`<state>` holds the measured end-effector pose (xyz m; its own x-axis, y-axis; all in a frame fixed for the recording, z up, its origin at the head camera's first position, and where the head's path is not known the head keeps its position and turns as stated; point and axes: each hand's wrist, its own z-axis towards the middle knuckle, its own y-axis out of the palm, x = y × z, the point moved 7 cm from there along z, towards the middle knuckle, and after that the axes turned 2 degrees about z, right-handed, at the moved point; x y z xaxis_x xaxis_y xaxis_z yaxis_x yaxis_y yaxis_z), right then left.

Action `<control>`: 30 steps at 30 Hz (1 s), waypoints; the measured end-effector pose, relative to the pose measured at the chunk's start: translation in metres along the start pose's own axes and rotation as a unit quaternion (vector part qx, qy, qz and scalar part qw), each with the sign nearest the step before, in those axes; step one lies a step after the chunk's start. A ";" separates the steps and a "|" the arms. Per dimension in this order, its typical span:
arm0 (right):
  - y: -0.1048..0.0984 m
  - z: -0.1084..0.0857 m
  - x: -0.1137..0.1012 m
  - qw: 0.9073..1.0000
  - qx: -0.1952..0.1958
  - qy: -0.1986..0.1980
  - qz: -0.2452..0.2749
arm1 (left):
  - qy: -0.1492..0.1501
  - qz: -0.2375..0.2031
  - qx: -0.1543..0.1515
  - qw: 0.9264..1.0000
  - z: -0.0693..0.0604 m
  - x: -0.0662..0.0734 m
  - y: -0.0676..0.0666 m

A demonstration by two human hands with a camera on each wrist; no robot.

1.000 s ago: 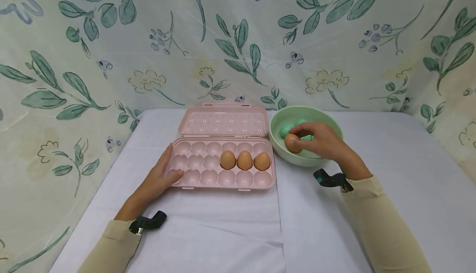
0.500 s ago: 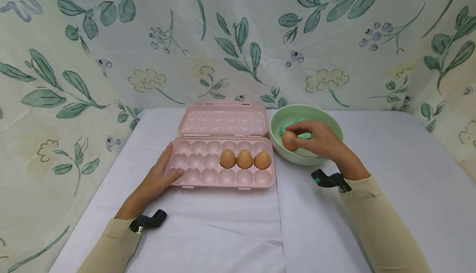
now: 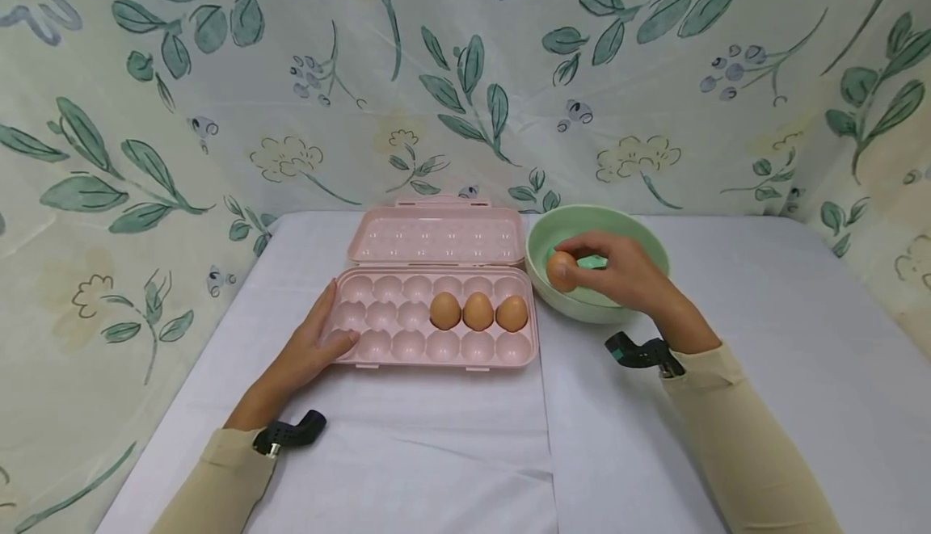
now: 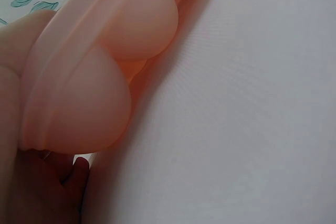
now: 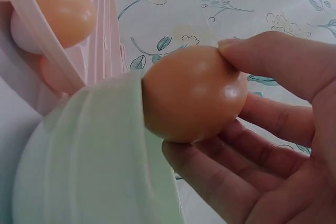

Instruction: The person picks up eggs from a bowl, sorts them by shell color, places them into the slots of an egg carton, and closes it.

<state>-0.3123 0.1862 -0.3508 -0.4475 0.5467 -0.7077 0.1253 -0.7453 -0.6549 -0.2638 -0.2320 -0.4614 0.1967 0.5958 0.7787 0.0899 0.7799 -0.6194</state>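
In the head view, my right hand pinches a brown egg between thumb and fingers, over the left part of a green bowl. The right wrist view shows this egg beside the bowl's rim. An open pink egg carton lies left of the bowl, its lid folded back. Three brown eggs stand side by side in the right half of its middle row. My left hand grips the carton's left end, thumb on the near-left corner; in the left wrist view some fingers show below its edge.
Green things lie inside the bowl, partly hidden by my right hand. A white cloth covers the table. Behind it hangs a leaf-patterned curtain. The bowl stands close against the carton's right end.
My right hand has moved slightly left and up with the brown egg, toward the bowl's left rim. The left hand and the carton have stayed in place.
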 end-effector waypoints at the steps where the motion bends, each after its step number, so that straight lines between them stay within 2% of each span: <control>1: 0.000 0.000 -0.001 1.000 0.001 -0.006 0.001 | 0.000 -0.001 0.001 1.000 0.000 0.000 0.000; 8: 0.001 0.001 -0.011 0.999 0.019 -0.028 0.001 | 0.003 -0.004 0.000 1.000 0.000 0.001 0.002; 12: 0.009 0.004 -0.018 0.999 0.020 -0.039 -0.002 | 0.006 -0.005 -0.003 1.000 -0.001 0.002 0.001; 20: 0.029 0.015 -0.038 0.998 0.002 -0.033 0.057 | 0.006 0.008 -0.004 1.000 -0.001 0.001 -0.002; 30: 0.054 0.033 -0.071 0.993 -0.019 -0.044 0.108 | 0.006 0.006 -0.006 1.000 -0.001 -0.001 -0.001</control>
<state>-0.3035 0.0950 -0.3271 -0.4813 0.3390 -0.8084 0.2594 -0.8258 -0.5007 -0.2627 -0.2331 -0.4615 0.2088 0.6024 0.7704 0.0997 0.7705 -0.6296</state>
